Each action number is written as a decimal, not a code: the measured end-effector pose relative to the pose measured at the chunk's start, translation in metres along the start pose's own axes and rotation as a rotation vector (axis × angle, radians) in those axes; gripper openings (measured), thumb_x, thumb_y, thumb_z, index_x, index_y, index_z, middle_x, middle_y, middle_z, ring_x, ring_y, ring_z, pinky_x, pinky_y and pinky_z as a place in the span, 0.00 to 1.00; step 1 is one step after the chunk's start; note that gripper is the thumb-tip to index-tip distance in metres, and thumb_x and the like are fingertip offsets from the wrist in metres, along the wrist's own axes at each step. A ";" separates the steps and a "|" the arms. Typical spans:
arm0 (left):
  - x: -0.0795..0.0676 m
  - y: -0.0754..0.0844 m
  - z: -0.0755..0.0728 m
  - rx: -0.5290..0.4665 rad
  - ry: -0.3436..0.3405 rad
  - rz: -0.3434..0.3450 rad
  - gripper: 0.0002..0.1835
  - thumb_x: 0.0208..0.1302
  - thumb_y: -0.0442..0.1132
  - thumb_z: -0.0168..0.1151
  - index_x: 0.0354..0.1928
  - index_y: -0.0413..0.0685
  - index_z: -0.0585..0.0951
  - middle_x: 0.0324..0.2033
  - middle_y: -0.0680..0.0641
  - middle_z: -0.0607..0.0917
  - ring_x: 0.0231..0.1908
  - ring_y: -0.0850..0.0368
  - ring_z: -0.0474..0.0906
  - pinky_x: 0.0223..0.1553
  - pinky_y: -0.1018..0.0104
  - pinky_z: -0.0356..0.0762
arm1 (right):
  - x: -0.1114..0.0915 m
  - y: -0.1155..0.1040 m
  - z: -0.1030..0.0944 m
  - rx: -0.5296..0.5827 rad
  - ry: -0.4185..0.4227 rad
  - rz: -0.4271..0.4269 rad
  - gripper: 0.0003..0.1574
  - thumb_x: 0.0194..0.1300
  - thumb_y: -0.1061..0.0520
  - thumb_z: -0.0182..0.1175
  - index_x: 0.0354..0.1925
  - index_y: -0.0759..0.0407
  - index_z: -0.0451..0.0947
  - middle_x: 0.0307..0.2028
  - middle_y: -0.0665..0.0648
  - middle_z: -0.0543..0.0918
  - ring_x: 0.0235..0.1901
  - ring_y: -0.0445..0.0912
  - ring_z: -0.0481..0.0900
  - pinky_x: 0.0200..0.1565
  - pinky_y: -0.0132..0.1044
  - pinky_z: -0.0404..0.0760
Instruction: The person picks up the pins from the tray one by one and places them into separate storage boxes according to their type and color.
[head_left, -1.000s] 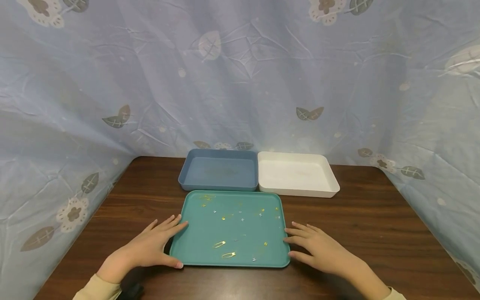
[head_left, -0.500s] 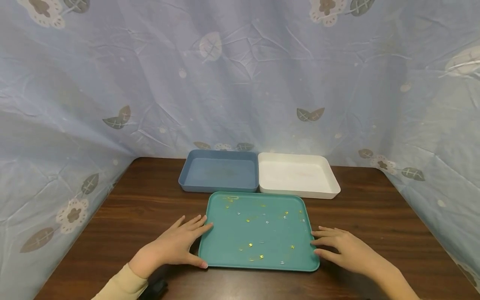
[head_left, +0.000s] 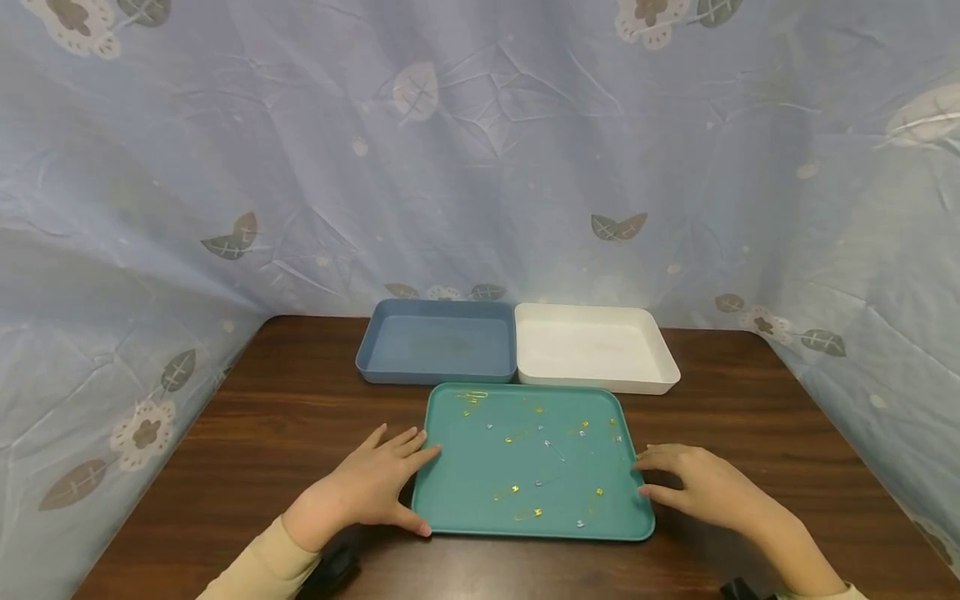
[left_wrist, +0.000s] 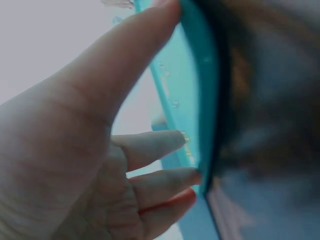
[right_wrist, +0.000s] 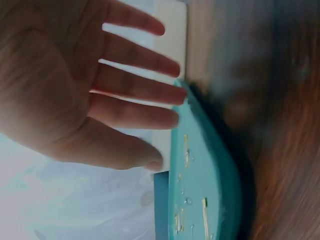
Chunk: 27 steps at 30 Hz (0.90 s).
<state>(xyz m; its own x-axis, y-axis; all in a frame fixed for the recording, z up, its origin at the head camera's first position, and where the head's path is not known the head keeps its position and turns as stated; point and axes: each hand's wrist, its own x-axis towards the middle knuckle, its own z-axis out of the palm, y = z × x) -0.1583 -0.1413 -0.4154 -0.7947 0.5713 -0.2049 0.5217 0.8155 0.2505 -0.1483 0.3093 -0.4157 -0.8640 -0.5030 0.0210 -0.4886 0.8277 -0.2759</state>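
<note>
A teal tray (head_left: 528,475) lies on the table, with several gold safety pins (head_left: 528,514) and silver safety pins (head_left: 581,523) scattered over it. At its left side, my left hand (head_left: 367,487) is spread, fingertips on the rim and thumb at the front left corner. In the left wrist view the thumb meets the tray's teal edge (left_wrist: 207,100). My right hand (head_left: 701,483) is at the tray's right side, its fingers extended with the tips right at the rim. The right wrist view has the right fingers (right_wrist: 145,90) loosely apart, holding nothing between them.
Behind the teal tray, a blue tray (head_left: 442,372) and a white tray (head_left: 600,383) stand side by side. The dark wooden table (head_left: 780,433) ends at a patterned blue cloth (head_left: 480,167) hanging at the back and sides.
The teal tray has slid to the right with its pins, and both hands have moved right along with it. The blue and white trays have stayed in place.
</note>
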 end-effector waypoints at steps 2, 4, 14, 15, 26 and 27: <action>0.003 0.002 -0.005 0.000 -0.013 -0.006 0.55 0.44 0.71 0.69 0.72 0.52 0.66 0.71 0.39 0.65 0.74 0.44 0.57 0.71 0.35 0.45 | 0.002 0.004 0.002 0.015 0.037 0.015 0.23 0.62 0.38 0.63 0.49 0.49 0.84 0.52 0.54 0.85 0.54 0.56 0.81 0.51 0.52 0.80; 0.007 0.001 -0.010 -0.004 -0.017 -0.011 0.53 0.44 0.70 0.70 0.71 0.53 0.67 0.70 0.42 0.68 0.73 0.44 0.59 0.71 0.34 0.46 | 0.003 0.008 0.004 0.044 0.099 0.026 0.21 0.62 0.40 0.64 0.49 0.49 0.83 0.49 0.49 0.85 0.52 0.52 0.83 0.50 0.48 0.82; 0.027 -0.022 -0.031 -0.015 0.008 -0.033 0.44 0.56 0.63 0.66 0.72 0.53 0.66 0.63 0.45 0.77 0.66 0.42 0.71 0.67 0.31 0.54 | 0.014 0.014 0.019 0.167 0.397 0.106 0.08 0.60 0.53 0.68 0.41 0.48 0.83 0.37 0.44 0.82 0.34 0.37 0.78 0.33 0.33 0.79; 0.029 -0.025 -0.032 -0.014 0.020 -0.035 0.43 0.57 0.62 0.66 0.72 0.53 0.66 0.63 0.45 0.77 0.65 0.42 0.71 0.66 0.31 0.54 | 0.016 0.013 0.021 0.183 0.400 0.130 0.08 0.61 0.53 0.68 0.40 0.48 0.84 0.36 0.44 0.82 0.33 0.35 0.76 0.33 0.32 0.78; 0.046 -0.065 -0.056 0.023 0.272 0.004 0.35 0.64 0.59 0.61 0.69 0.49 0.70 0.63 0.42 0.77 0.64 0.41 0.72 0.64 0.34 0.61 | 0.022 0.003 0.029 0.326 0.278 0.307 0.12 0.62 0.47 0.66 0.40 0.52 0.84 0.37 0.50 0.80 0.33 0.36 0.70 0.33 0.29 0.72; 0.049 -0.070 -0.058 0.011 0.303 -0.001 0.34 0.64 0.58 0.61 0.68 0.49 0.71 0.63 0.42 0.76 0.65 0.40 0.71 0.65 0.33 0.60 | 0.022 0.002 0.029 0.334 0.265 0.309 0.12 0.62 0.47 0.66 0.41 0.51 0.84 0.38 0.50 0.80 0.33 0.36 0.70 0.33 0.29 0.72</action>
<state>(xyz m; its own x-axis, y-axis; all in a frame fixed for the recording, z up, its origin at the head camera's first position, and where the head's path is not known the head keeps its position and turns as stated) -0.2516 -0.1756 -0.3882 -0.8509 0.5182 0.0864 0.5226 0.8182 0.2398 -0.1646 0.2927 -0.4440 -0.9839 -0.1320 0.1203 -0.1780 0.7813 -0.5983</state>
